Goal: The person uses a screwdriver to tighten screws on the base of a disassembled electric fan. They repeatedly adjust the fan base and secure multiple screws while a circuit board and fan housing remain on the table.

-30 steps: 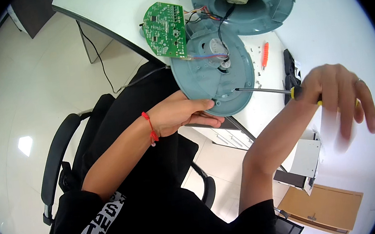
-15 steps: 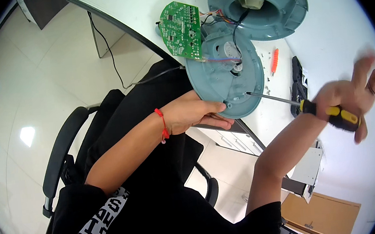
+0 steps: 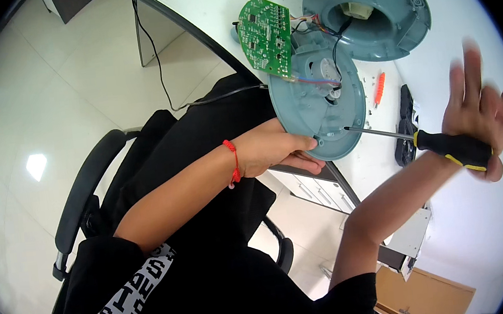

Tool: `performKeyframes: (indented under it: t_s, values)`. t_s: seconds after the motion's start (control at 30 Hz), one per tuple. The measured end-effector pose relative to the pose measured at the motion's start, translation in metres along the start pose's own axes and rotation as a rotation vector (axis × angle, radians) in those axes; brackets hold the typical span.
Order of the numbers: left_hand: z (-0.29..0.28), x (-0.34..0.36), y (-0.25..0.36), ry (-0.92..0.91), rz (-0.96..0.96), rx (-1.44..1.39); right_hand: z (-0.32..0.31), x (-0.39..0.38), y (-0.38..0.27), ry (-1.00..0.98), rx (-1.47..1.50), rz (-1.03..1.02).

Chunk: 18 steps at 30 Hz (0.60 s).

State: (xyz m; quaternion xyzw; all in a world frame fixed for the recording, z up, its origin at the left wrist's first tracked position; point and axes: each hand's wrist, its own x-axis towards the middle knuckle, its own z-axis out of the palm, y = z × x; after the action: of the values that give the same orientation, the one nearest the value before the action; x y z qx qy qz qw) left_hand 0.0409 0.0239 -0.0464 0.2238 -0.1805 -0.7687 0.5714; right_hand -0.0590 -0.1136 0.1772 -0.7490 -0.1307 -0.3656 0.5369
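Observation:
A round grey-green plastic base (image 3: 345,110) is tilted up at the table's edge, its inner side showing. My left hand (image 3: 281,149) grips its lower rim, thumb on the inner face and fingers beneath. The tip of a black and yellow screwdriver (image 3: 453,147) meets the base near that rim. In my right hand (image 3: 477,110) the screwdriver's handle lies across the palm, held at the thumb side, while the other fingers spread outward, slightly blurred. A green circuit board (image 3: 267,39) hangs on wires at the base's far left edge.
Behind the base stands a matching round housing (image 3: 412,23) with a deep central opening, joined by wires. An orange-handled tool (image 3: 380,88) and small loose screws lie on the white table (image 3: 366,166). A black case (image 3: 405,128) sits to the right. A cable (image 3: 161,84) hangs at left.
My right hand has rolled the screwdriver's handle round, its fingers now pointing more upward. The base, board and housing appear shifted right in view. My left hand keeps its grip on the rim.

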Motion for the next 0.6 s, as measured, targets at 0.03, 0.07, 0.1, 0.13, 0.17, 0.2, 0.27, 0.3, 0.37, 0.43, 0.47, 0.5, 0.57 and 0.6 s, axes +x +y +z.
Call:
performKeyframes:
  t_s: [0.03, 0.07, 0.1, 0.13, 0.17, 0.2, 0.27, 0.3, 0.37, 0.43, 0.47, 0.5, 0.57, 0.6]
  values:
    - [0.001, -0.001, 0.000, 0.000, -0.003, 0.000, -0.018, 0.008, 0.007, -0.265, 0.356, 0.115]
    - [0.005, 0.001, 0.001, -0.033, -0.020, -0.006, -0.037, 0.014, 0.004, -0.609, 0.658, 0.140]
    - [0.003, 0.001, 0.000, -0.025, -0.016, -0.006, -0.050, 0.022, 0.015, -0.987, 0.935, 0.245]
    - [0.002, 0.002, 0.000, -0.021, -0.014, -0.007, -0.060, 0.016, 0.018, -0.943, 0.901, 0.214]
    - [0.000, 0.001, -0.001, -0.019, -0.011, -0.015, -0.058, 0.014, 0.021, -0.895, 0.864, 0.194]
    - [0.000, 0.001, -0.003, -0.015, 0.000, -0.030, -0.057, 0.012, 0.023, -0.849, 0.820, 0.176]
    - [-0.001, -0.001, -0.004, 0.001, 0.030, -0.058, -0.045, -0.004, 0.005, -0.427, 0.472, 0.161]
    - [0.001, -0.002, -0.004, 0.007, 0.027, -0.064, -0.031, -0.012, -0.005, -0.158, 0.232, 0.184]
    - [0.006, -0.003, -0.003, 0.019, 0.021, -0.072, -0.001, -0.021, -0.005, 0.419, -0.291, 0.107]
    - [0.004, -0.003, -0.003, 0.022, 0.006, -0.066, -0.007, -0.023, -0.006, 0.408, -0.356, 0.137]
    - [0.005, 0.000, -0.001, 0.006, -0.003, -0.058, -0.026, -0.021, -0.018, 0.214, -0.227, 0.203]
    - [0.005, 0.000, 0.000, 0.004, -0.005, -0.058, -0.031, -0.020, -0.019, 0.110, -0.165, 0.201]
    - [0.006, 0.000, 0.001, -0.002, -0.011, -0.057, -0.033, -0.014, -0.019, -0.007, -0.121, 0.135]
    - [0.005, 0.000, 0.001, 0.002, -0.008, -0.052, -0.035, -0.005, -0.013, -0.089, -0.020, 0.089]
